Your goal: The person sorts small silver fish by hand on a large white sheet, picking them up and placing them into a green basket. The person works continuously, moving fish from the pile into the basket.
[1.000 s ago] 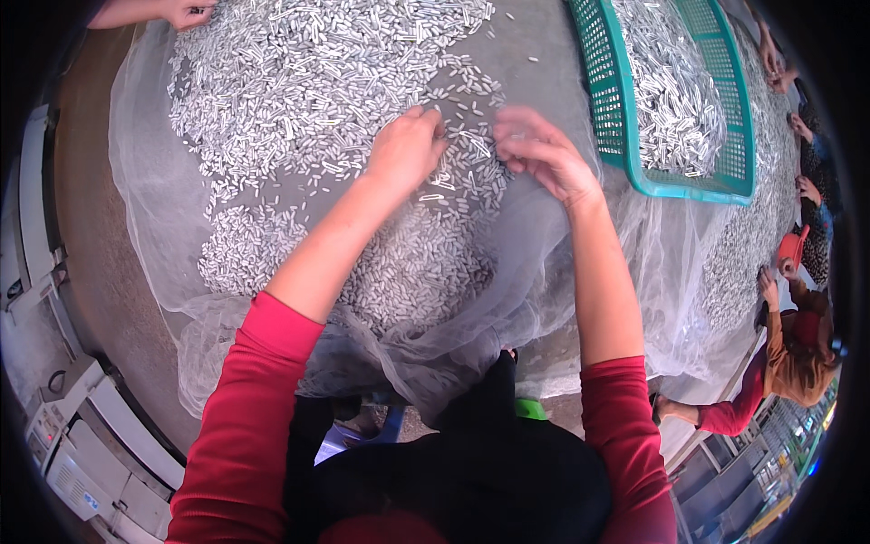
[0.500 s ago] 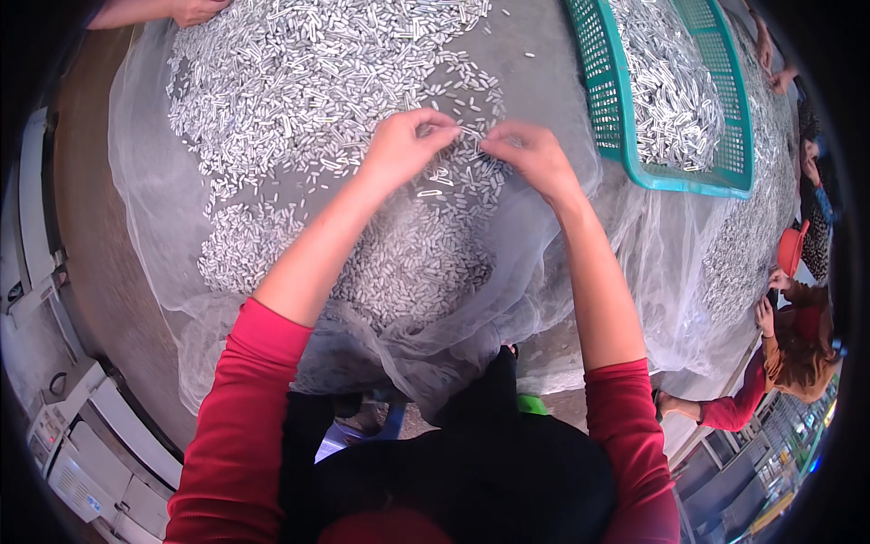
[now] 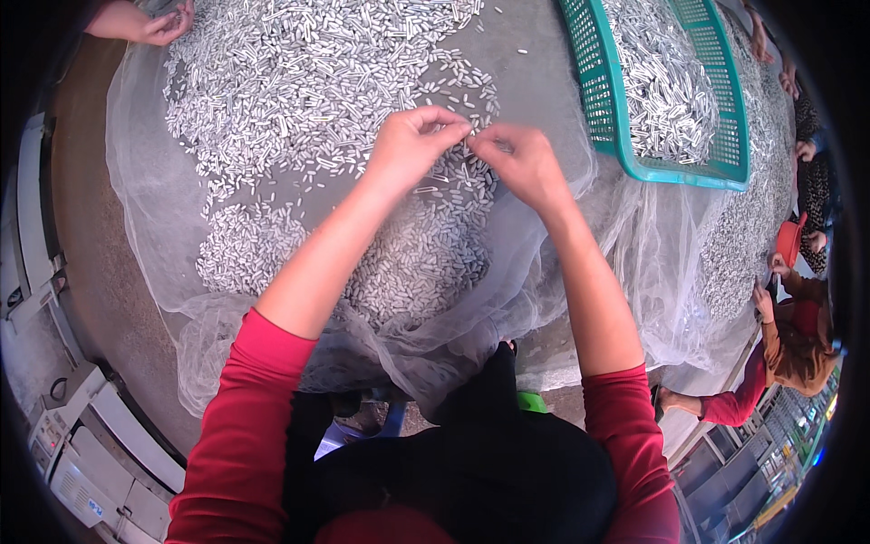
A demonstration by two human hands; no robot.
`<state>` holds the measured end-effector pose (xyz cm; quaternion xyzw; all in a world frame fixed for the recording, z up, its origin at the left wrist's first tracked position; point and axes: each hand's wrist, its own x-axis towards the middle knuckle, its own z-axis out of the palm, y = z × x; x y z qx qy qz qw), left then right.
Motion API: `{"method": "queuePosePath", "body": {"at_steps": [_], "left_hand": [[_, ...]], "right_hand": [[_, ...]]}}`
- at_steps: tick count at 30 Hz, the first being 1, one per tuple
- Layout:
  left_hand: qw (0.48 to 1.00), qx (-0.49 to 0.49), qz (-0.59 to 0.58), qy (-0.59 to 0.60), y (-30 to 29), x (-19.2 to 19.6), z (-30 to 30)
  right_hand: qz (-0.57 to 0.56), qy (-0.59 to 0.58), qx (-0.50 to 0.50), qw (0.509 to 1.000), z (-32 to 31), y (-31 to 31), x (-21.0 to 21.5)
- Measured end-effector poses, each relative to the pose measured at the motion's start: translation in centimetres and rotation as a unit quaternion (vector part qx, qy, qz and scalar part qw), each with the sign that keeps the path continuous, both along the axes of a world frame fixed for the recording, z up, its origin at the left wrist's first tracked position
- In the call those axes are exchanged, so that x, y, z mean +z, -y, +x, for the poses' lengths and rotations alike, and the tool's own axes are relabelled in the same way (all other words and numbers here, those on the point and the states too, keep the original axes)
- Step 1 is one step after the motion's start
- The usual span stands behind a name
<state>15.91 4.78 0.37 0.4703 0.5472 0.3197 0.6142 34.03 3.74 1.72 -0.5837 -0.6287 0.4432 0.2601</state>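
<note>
Over the right side of a broad spread of small silver oblong pieces [image 3: 299, 82], my two hands meet fingertip to fingertip. My left hand [image 3: 414, 145] is closed in a pinch of thumb and forefinger. Against it, my right hand [image 3: 523, 159] pinches too, its fingers curled. Whatever sits between the fingertips is too small and covered to make out. Below my wrists lies a second heap of smaller silver pieces [image 3: 412, 272] on sheer white netting [image 3: 507, 317]. A few longer loop-shaped pieces [image 3: 428, 189] lie just under my hands.
A green plastic basket [image 3: 625, 150] of longer silver pieces stands at the upper right. Another person's hand [image 3: 168, 23] is at the far left edge of the spread. Along the right, other people sit by more pieces, near a red container [image 3: 790, 240]. Pale machinery [image 3: 91, 453] stands at left.
My right hand has moved slightly left, bringing its fingertips closer to my left hand's. The other person's hand at the upper left has drawn back a little and turned.
</note>
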Motion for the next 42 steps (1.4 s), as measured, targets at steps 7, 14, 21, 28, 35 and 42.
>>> {"method": "queuePosePath", "body": {"at_steps": [7, 14, 21, 28, 35, 42], "left_hand": [[1.0, -0.006, 0.006, -0.025, 0.2, 0.4, 0.1], [1.0, -0.011, 0.009, -0.027, 0.4, 0.5, 0.3], [0.997, 0.022, 0.064, -0.034, 1.2, 0.2, 0.6], [0.988, 0.059, -0.138, 0.029, 0.3, -0.4, -2.4], [0.967, 0.015, -0.245, 0.072, 1.0, -0.5, -4.1], [0.973, -0.004, -0.206, 0.104, 1.4, -0.7, -4.3]], "right_hand": [[-0.012, 0.003, -0.002, 1.0, -0.2, 0.3, 0.6], [-0.034, 0.009, 0.002, 0.999, -0.1, 0.5, 1.1], [-0.041, 0.047, -0.03, 0.998, -1.1, 0.7, 0.8], [-0.026, -0.014, -0.024, 0.999, 1.5, -1.3, -1.3], [0.0, 0.202, 0.08, 0.976, 0.3, -3.8, -3.9], [0.119, 0.395, 0.175, 0.894, -3.3, -4.0, -3.1]]}}
